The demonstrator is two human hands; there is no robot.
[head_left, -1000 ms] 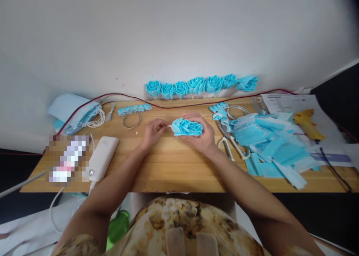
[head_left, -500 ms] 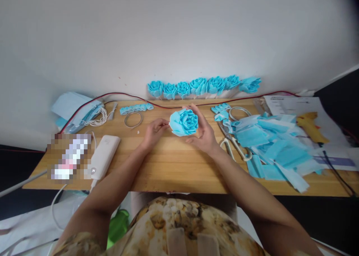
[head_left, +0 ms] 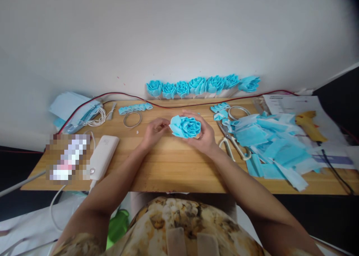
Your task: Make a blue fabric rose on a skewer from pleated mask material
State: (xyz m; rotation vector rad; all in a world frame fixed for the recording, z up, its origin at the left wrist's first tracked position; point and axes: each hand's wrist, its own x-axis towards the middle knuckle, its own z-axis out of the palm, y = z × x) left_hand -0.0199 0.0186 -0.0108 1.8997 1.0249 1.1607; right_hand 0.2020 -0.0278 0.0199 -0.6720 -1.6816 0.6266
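Observation:
A blue fabric flower (head_left: 186,127) with layered petals is held above the middle of the wooden table. My left hand (head_left: 156,131) pinches it at its base on the left; whatever stem is there is hidden by the fingers. On the other side, my right hand (head_left: 206,136) curls round the petals, fingers behind and thumb in front. Right of that hand lie scissors (head_left: 235,142) with white handles, beside a heap of cut blue fabric pieces (head_left: 269,136). Small folded blue strips (head_left: 221,112) rest just behind the scissors.
Several finished blue flowers (head_left: 198,85) line the wall, with a red-black cable (head_left: 126,94) in front. Wire coils (head_left: 132,119), a folded blue strip (head_left: 136,108) and a white power bank (head_left: 105,155) lie left. A yellow glue gun (head_left: 310,125) rests on paper at right.
My right hand has closed in round the petals, which look squeezed flatter and wider. My left hand keeps its pinch at the base, almost unmoved.

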